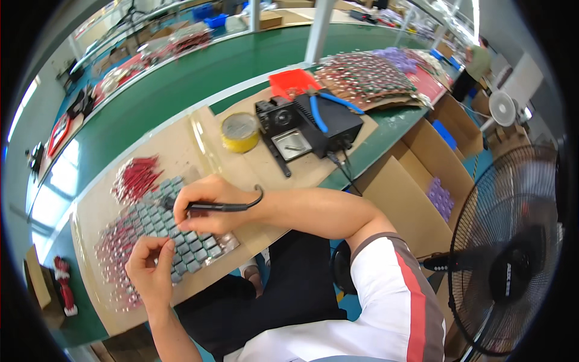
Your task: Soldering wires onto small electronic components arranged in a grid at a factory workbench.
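- Right hand (202,208) curled around a black soldering iron (220,207), held pen-style; fingers closed on the handle, its black cord arcing up past the wrist
- Iron's tip end hidden behind the fingers, pointing down-left onto the panel of grey square components (178,232); exact contact point cannot be told
- Left hand (148,268) sits at the panel's lower-left edge, thumb and forefinger drawn together in a pinch; what they nip is too small to make out
- Panel lies flat on a sheet of brown cardboard (181,145) covering the green workbench (181,78), directly in front of the person, between the two hands
- Rows of small parts with red leads fringe the panel's left side; a loose bundle of red wires (136,176) lies just above it, near but apart
- Roll of yellow tape (239,131) stands further up the cardboard, well apart from the hands
- Black soldering station (313,123) right of the tape, with a metal tray at its front; blue-handled pliers (329,102) rest across its top
- Red tray (292,81) behind the station; beside it a heap of finished boards (371,78) spread over cardboard
- Open cardboard box (422,193) at the bench's right side, purple pieces inside
- Black standing fan (512,253) at far right, close by the person's right shoulder
- Another person (476,66) stands far off at upper right
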Motion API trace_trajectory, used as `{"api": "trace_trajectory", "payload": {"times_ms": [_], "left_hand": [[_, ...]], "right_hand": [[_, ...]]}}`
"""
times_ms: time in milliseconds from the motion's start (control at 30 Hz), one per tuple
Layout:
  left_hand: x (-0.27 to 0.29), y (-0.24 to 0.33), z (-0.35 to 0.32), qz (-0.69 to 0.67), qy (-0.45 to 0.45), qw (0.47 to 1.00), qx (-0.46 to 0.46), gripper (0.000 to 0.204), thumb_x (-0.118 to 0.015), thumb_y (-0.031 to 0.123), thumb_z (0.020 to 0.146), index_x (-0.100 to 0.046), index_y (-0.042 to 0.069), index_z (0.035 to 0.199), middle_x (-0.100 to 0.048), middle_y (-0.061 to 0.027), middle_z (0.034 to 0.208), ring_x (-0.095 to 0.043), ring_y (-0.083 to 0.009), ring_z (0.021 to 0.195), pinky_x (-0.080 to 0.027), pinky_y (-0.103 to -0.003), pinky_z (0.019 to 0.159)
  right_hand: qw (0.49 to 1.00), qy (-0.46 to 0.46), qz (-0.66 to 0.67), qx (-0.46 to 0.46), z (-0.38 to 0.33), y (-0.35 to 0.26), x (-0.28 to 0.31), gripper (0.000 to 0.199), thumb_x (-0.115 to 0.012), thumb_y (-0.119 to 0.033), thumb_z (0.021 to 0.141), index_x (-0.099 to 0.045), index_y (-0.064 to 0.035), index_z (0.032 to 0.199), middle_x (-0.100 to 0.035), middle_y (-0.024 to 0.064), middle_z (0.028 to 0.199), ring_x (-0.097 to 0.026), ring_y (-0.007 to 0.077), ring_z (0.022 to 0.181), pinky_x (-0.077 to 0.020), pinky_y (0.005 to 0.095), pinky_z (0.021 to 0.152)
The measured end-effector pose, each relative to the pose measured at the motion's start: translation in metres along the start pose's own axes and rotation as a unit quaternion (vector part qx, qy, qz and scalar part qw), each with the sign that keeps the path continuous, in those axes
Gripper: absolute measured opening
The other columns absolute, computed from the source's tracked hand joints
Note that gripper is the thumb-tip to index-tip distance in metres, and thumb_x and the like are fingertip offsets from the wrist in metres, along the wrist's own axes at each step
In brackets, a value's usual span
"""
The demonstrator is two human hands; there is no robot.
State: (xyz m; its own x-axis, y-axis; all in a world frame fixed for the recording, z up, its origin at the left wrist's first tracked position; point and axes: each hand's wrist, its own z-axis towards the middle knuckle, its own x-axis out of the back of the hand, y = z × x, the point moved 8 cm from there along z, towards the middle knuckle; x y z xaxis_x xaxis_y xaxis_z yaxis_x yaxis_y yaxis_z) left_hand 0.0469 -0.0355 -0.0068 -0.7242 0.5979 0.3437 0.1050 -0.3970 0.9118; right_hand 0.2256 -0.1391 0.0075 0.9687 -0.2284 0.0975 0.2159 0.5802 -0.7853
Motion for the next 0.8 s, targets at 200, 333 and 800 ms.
{"api": "trace_trajectory", "payload": {"times_ms": [200,333,800], "left_hand": [[0.044,0.001,-0.001,0.038,0.038,0.997,-0.055,0.008,-0.08,-0.004,0.088,-0.077,-0.002,0.095,-0.072,-0.0058,0.087,-0.066,-0.0114,0.079,-0.052,-0.026,0.072],[0.071,0.0,-0.006,0.082,0.065,0.989,-0.099,0.007,-0.081,-0.002,0.086,-0.077,-0.003,0.092,-0.074,-0.0086,0.087,-0.069,-0.0147,0.079,-0.053,-0.028,0.071],[0.069,0.0,-0.029,0.152,-0.027,0.967,-0.201,0.012,-0.079,-0.002,0.078,-0.069,0.002,0.082,-0.074,-0.0079,0.095,-0.069,-0.0264,0.09,-0.053,-0.038,0.084]], "right_hand": [[0.997,-0.001,-0.078,-0.023,-0.003,-0.01,0.012,0.024,-0.072,-0.003,0.098,-0.077,-0.0045,0.122,-0.08,0.0082,0.093,-0.071,0.0116,0.065,-0.0566,0.0268,0.059],[0.996,0.001,-0.082,-0.037,-0.01,-0.008,0.014,0.046,-0.068,-0.01,0.104,-0.06,0.0018,0.148,-0.08,0.0123,0.098,-0.073,0.0135,0.073,-0.0601,0.027,0.067],[0.989,-0.096,-0.112,0.002,-0.014,-0.014,-0.015,0.034,-0.076,-0.001,0.086,-0.074,0.0058,0.119,-0.078,0.0103,0.082,-0.074,0.0186,0.07,-0.0563,0.0286,0.063]]}}
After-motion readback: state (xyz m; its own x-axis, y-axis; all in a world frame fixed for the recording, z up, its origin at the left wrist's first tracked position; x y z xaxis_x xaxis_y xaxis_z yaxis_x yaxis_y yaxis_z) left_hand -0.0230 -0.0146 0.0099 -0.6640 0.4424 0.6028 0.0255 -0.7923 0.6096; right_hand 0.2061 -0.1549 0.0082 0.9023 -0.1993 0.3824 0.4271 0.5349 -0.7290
